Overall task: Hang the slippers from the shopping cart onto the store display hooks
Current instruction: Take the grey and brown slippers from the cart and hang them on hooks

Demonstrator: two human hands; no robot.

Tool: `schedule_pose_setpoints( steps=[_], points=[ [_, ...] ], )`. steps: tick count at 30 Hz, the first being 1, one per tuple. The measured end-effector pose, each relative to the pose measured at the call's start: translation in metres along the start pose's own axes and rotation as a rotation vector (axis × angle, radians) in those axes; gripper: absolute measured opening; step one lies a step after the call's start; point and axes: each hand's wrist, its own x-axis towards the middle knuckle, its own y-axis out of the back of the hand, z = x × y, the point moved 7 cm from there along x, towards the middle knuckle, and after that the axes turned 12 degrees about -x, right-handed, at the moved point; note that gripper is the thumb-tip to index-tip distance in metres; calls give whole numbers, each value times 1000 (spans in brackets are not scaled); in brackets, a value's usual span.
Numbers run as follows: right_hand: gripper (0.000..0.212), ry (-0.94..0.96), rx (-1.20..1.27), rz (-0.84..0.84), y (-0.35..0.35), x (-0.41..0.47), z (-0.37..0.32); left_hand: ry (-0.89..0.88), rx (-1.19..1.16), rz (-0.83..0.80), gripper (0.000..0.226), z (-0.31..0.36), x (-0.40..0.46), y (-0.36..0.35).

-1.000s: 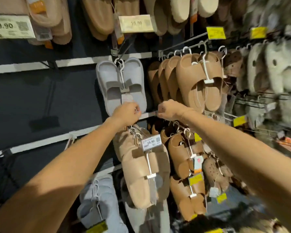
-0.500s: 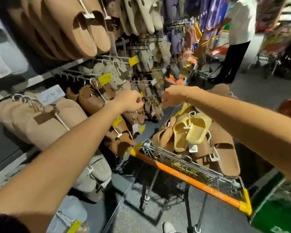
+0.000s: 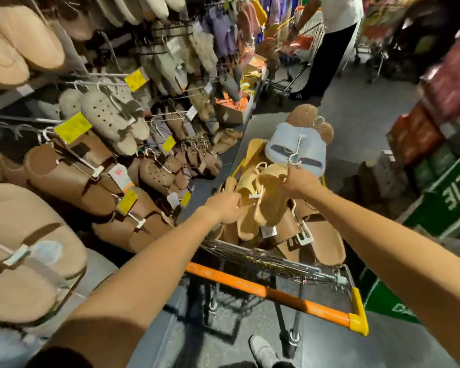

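The shopping cart point(image 3: 266, 289) with an orange handle stands in front of me, piled with slippers. My right hand point(image 3: 299, 181) pinches the white hanger of a pale blue pair of slippers point(image 3: 282, 147) raised over the pile. My left hand point(image 3: 225, 208) reaches into the cart, its fingers curled on the edge of a yellow pair point(image 3: 270, 205). Brown slippers point(image 3: 327, 243) lie under these, and a woven brown pair point(image 3: 303, 115) sits at the cart's far end. The store display hooks point(image 3: 104, 75) run along the left wall, hung with tan, brown and beige slippers.
Another person point(image 3: 332, 49) stands by a second cart point(image 3: 307, 30) farther down the aisle. Stacked goods and a green sign point(image 3: 452, 197) line the right side. A cardboard box point(image 3: 234, 110) sits at the foot of the display. My shoe point(image 3: 260, 350) is beside the cart's wheels.
My view swung from the display wall down to the cart. Both hands left the hung grey pair and dropped into the cart, the right taking the pale blue pair's hanger, the left reaching the yellow pair.
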Motion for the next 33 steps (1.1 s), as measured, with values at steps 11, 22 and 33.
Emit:
schedule_pose_setpoints(
  steps=[11,22,33],
  points=[
    [100,-281,1000,-299,-57,85,20,7,-143,31,27,-14,74,5],
    [47,-182,992,-100,-25,85,23,-25,-270,116,22,-29,61,7],
    [14,192,935,74,90,32,12,30,-691,434,69,-20,0,46]
  ],
)
